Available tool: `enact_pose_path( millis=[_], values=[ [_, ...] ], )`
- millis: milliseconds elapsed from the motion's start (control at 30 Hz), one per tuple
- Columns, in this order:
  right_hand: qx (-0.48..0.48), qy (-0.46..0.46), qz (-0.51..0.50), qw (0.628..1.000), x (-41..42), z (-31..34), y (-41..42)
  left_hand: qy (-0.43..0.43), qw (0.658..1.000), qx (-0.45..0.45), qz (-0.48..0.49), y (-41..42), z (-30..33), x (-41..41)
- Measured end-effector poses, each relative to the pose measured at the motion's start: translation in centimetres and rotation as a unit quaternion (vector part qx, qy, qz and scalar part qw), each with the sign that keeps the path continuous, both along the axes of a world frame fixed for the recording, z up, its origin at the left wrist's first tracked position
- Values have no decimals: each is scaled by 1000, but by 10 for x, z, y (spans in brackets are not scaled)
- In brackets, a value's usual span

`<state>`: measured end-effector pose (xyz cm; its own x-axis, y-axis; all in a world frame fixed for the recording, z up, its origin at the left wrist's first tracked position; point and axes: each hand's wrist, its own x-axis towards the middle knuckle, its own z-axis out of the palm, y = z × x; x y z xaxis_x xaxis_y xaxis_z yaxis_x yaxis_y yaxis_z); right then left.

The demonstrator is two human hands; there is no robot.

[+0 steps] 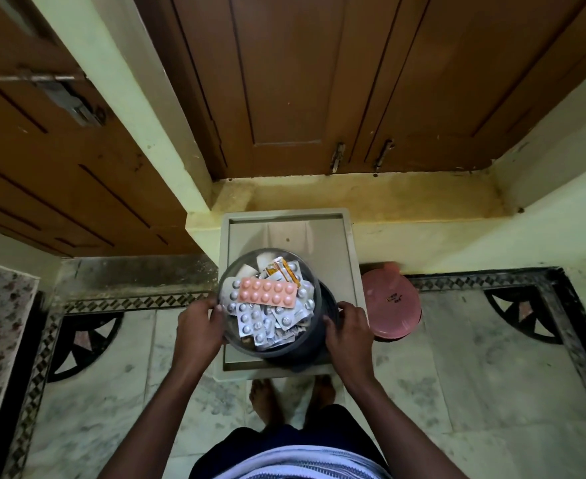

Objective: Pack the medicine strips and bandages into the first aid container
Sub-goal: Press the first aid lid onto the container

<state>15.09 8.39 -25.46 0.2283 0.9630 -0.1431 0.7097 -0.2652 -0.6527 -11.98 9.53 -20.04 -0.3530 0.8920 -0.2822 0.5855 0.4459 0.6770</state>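
A round, dark-walled container stands on a grey plastic stool and is full of medicine strips. A pink blister strip lies on top, with silver strips below it and an orange-and-white packet at the back. My left hand grips the container's left wall. Against the right wall, my right hand holds it too. No bandages can be told apart in the pile.
A pink round lid lies on the floor right of the stool. Brown wooden doors and a yellow step rise behind it. My bare feet stand on the patterned marble floor just in front of the stool.
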Motion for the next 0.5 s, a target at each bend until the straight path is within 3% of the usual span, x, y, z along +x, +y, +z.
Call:
enact_pose_path(
  millis=[133,267,400,500],
  values=[
    [-52,8,-15,998,-8,-4,8,15,1000,6,25,0,1,-18],
    [-42,7,-64,997,-2,-1,18,26,999,2,37,-3,2,-23],
    [51,20,-115,992,4,33,26,40,998,-2,44,-4,0,-20],
    [178,-33,-129,975,7,66,33,34,999,-3,36,-4,-7,-11]
  ],
)
